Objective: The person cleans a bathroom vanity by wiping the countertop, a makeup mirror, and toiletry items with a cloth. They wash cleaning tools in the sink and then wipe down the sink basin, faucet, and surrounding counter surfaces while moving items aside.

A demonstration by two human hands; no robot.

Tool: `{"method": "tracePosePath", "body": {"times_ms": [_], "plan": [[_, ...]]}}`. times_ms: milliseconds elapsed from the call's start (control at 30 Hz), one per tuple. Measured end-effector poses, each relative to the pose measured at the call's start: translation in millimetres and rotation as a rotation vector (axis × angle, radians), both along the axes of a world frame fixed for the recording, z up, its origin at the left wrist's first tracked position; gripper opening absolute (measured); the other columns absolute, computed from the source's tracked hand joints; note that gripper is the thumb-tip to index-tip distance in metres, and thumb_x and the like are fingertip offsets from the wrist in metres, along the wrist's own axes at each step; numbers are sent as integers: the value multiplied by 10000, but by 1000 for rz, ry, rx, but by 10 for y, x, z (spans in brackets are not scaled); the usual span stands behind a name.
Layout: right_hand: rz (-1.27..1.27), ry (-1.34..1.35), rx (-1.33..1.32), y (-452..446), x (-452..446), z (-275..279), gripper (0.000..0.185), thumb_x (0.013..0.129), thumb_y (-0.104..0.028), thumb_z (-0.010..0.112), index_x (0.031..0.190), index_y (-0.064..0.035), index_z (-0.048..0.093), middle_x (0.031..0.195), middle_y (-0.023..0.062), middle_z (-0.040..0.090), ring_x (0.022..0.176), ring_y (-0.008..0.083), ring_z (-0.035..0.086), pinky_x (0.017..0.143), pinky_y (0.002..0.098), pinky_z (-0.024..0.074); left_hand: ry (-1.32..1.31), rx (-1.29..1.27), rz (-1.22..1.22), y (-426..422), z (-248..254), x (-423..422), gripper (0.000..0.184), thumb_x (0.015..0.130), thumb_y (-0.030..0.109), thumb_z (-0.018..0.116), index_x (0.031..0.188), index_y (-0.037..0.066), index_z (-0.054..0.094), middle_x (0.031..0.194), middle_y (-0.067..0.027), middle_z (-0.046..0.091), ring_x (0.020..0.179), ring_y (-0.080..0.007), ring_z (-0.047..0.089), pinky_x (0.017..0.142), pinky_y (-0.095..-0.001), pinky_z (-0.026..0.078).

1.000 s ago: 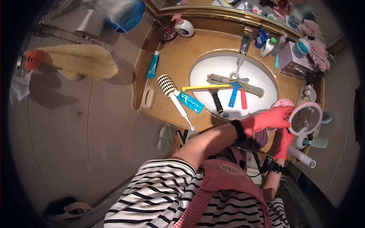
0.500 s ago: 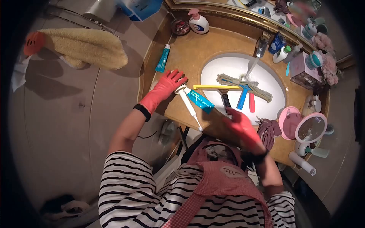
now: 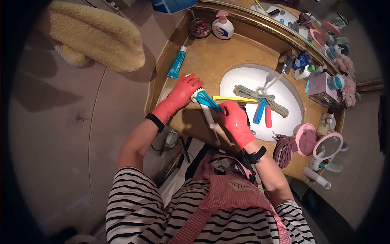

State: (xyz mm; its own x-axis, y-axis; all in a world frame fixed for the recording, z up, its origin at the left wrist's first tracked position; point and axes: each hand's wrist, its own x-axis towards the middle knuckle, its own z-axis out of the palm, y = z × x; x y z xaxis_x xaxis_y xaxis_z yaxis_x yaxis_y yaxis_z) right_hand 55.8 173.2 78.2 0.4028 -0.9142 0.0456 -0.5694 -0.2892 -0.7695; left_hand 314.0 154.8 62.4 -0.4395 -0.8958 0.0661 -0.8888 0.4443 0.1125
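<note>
My left hand [image 3: 178, 97], in a pink rubber glove, is wrapped round a patterned white holder [image 3: 196, 94] at the counter's left front. Out of the holder stick a teal toothpaste tube [image 3: 206, 101] and a white electric toothbrush [image 3: 209, 118]. The gloved fingers of my right hand [image 3: 236, 124] are closed on the tube's far end. Just beyond that hand lies a squeegee with a yellow blade [image 3: 233, 99], reaching over the sink's rim; its handle is mostly hidden. A window washer with a fluffy sleeve and blue handle [image 3: 259, 113] rests in the sink.
Water runs from the tap [image 3: 287, 63] into the white sink [image 3: 239, 77]. A second toothpaste tube [image 3: 177, 63] and a soap pump bottle [image 3: 222, 26] stand left. A purple cloth bundle [image 3: 284, 150], pink mirror [image 3: 331, 145] and several bottles line the right side.
My right hand has moved left from beside the squeegee handle and taken hold of the toothpaste tube's end. My left hand stays on the holder. The view has shifted slightly.
</note>
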Motion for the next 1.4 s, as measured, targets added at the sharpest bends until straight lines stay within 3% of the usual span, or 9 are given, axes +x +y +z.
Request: {"method": "tracePosePath", "body": {"times_ms": [267,400,467,533,800,933,1267,1367,1400], "plan": [[160,61,-180,-129,506,125,198,744,-145,675,920,-101,596,862,127,594,799,364,579,670,413,477,91,-35,153,22,-48,-50,685,624,150,761,1258,105,506,1277,-127,521,1246,-366,433,1064,-515,308],[205,-380,127,-82,427,146,637,694,-269,786,1233,-40,536,1142,229,592,1041,373,582,902,393,475,469,-19,272,8,-113,-55,630,653,195,735,1234,79,523,1261,-145,536,1241,-382,432,1068,-528,293],[154,-78,-17,62,305,-87,886,638,-274,826,1374,-33,396,1326,234,480,1181,394,491,1004,436,407,552,-148,327,33,-131,-44,635,635,185,756,1211,40,528,1225,-167,550,1200,-387,463,1048,-491,335],[183,274,-67,232,198,-420,816,678,-203,777,1384,-61,393,1223,207,537,1069,382,538,921,434,455,619,-140,327,65,-34,-69,656,617,183,772,1204,23,526,1207,-179,554,1179,-389,477,1035,-468,356],[-99,66,139,210,137,-553,391,738,-121,689,1121,-105,610,957,146,596,920,340,570,793,430,478,756,-201,348,82,-105,7,686,586,191,808,1180,-11,529,1171,-213,555,1119,-386,510,990,-436,400],[-108,-24,-21,-71,13,113,334,768,-82,661,1099,-108,629,914,138,601,876,325,572,752,417,477,702,-205,333,83,-136,31,688,615,191,809,1206,-5,515,1190,-209,550,1136,-376,507,994,-428,395],[400,688,-785,-821,447,824,245,700,-157,599,904,-46,679,832,92,605,832,263,561,699,374,470,738,-2,383,-342,246,-821,517,669,190,751,1121,28,560,1093,-155,604,1022,-310,591,891,-383,478],[465,715,-845,-1157,321,1252,272,703,-118,583,941,-10,662,986,144,623,1024,301,549,899,407,451,2475,964,313,-930,4,-921,244,875,163,572,1089,49,541,1022,-48,632,918,-181,626,797,-308,517],[451,563,-1049,-1229,223,1399,276,713,-102,575,952,6,660,1031,166,623,1103,312,534,988,417,422,2468,982,293,-1129,-24,-945,244,875,163,572,1089,49,541,1022,-48,632,918,-181,626,797,-308,517]]}}
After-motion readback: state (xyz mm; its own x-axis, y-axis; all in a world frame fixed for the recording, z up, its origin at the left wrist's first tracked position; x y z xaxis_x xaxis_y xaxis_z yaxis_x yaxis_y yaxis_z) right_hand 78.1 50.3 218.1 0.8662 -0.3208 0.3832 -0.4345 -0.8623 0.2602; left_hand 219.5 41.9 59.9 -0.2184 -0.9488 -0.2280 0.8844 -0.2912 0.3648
